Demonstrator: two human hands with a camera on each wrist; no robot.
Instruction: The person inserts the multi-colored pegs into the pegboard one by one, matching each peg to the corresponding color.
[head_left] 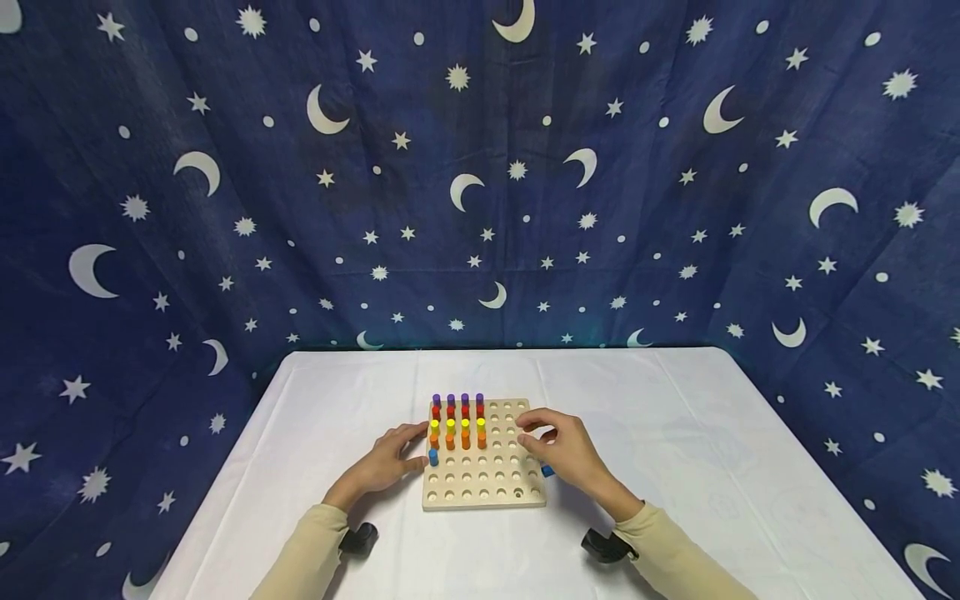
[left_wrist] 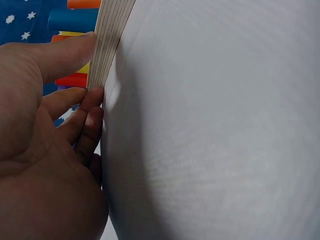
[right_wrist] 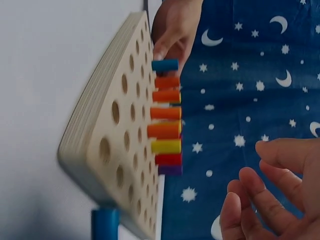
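Note:
A pale wooden pegboard (head_left: 483, 504) lies on the table with rows of purple pegs (head_left: 465, 398), red pegs (head_left: 465, 412), yellow pegs (head_left: 465, 427) and orange pegs (head_left: 466, 443) standing in its left part. One blue peg (head_left: 432, 457) stands at the left edge, in front of the orange row. My left hand (head_left: 384, 462) rests against the board's left side, thumb and fingertips touching it. Above the right edge hovers my right hand (head_left: 567, 450), fingers loosely bent with nothing visible between them. Beneath it, another blue object (right_wrist: 105, 224) lies beside the board, partly hidden in the head view.
A white cloth covers the table (head_left: 337, 392). Behind it hangs a dark blue curtain (head_left: 420, 208) with moons and stars. Dark wrist devices show near both sleeves, a left one (head_left: 359, 541) and a right one (head_left: 606, 547).

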